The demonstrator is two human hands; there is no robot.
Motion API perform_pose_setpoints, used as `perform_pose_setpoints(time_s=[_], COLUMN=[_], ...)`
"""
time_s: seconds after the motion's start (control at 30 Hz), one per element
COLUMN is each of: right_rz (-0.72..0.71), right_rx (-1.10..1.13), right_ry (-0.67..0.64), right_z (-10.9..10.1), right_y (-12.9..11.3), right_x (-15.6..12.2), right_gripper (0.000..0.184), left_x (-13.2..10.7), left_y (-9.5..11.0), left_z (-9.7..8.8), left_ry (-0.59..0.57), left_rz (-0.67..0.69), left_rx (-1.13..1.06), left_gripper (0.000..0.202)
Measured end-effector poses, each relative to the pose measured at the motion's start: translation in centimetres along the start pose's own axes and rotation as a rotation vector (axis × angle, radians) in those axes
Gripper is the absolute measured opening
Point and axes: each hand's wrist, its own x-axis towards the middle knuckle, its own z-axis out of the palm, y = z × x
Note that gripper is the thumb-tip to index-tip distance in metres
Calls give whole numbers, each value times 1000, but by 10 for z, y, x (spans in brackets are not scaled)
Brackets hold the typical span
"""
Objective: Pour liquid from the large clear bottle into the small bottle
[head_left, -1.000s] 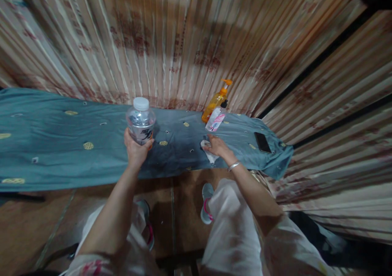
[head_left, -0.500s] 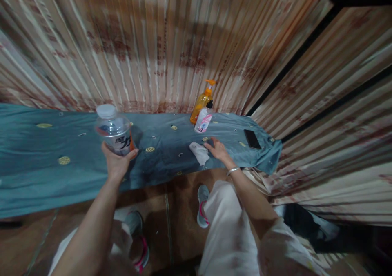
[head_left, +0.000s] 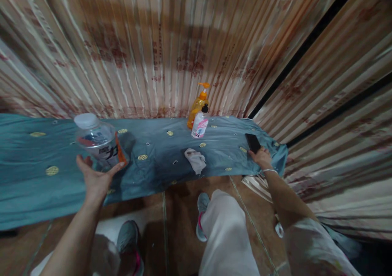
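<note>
My left hand is open, palm up, with fingers spread just behind the base of a clear plastic water bottle with a white cap. The bottle rests slightly tilted on the teal cloth-covered table, and my thumb and fingers flank its bottom. At the table's right end my right hand, a bangle on its wrist, has its fingers curled on the near end of a black phone. A crumpled white cloth lies loose on the table between my hands.
An orange pump bottle and a small white-and-pink bottle stand at the back by the striped curtain. My legs and grey-pink shoes are below the table edge on a brown floor.
My left hand carried the water bottle leftward, set it on the table and opened. My right hand left the white cloth and moved right to the phone.
</note>
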Motion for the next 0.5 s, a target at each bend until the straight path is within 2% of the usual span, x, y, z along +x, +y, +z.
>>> perform_pose_setpoints(time_s=[0.13,0.2,0.3,0.37,0.5], right_rz=[64,-2,-266,-446,-952], right_rx=[-21,-28,20,95,317], right_ry=[-36,25,135,142,-97], right_z=[12,19,26,30,39], right_y=[11,5,-19,-42,-94], right_x=[15,15,-4,-27,-85], right_gripper=[72,72,71,69,71], left_x=[-1,0,1,0,-3], left_y=[1,1,4,8,16], left_z=[-3,-2,-2,-2,-2], left_ry=[5,23,30,29,53], left_rz=[-16,-18,-28,-40,-71], left_rx=[3,-2,-17,-36,-68], left_gripper=[132,130,132,133,130])
